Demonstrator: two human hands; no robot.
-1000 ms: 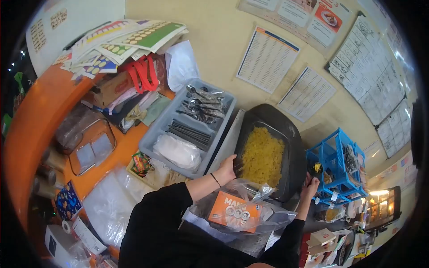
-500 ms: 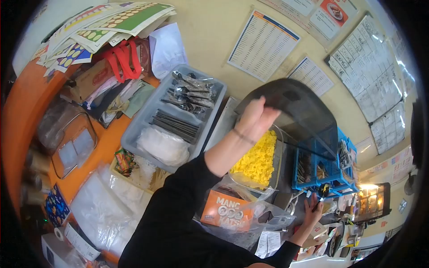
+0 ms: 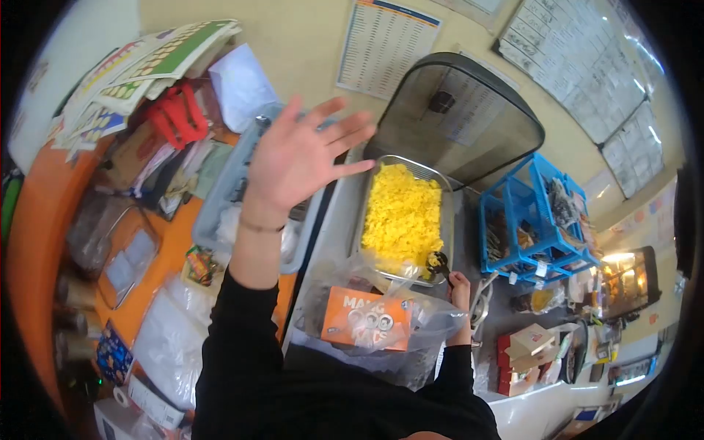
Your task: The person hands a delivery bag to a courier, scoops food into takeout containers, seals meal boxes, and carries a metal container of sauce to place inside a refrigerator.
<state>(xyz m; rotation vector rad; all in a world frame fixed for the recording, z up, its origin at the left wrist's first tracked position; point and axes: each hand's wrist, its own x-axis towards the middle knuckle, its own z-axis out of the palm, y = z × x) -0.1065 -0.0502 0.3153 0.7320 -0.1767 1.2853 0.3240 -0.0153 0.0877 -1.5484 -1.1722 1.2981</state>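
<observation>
My left hand (image 3: 301,158) is raised in the air, palm open and fingers spread, above the grey cutlery tray (image 3: 220,220) and left of the metal tray (image 3: 364,213) of yellow food (image 3: 402,216). It holds nothing. The dark see-through lid (image 3: 458,117) stands tilted open behind the food tray. My right hand (image 3: 460,287) is closed on a small black scoop (image 3: 438,262), whose head rests at the near right corner of the yellow food.
An orange box (image 3: 367,319) in a clear plastic bag lies just in front of the food tray. A blue wire basket (image 3: 535,220) stands to the right. Papers, bags and red handles (image 3: 176,117) pile up at the far left on the orange counter (image 3: 147,293).
My left hand swung the dark lid up off the food tray, let go of it and now hovers open. My right hand brought the scoop from the blue basket to the food's edge.
</observation>
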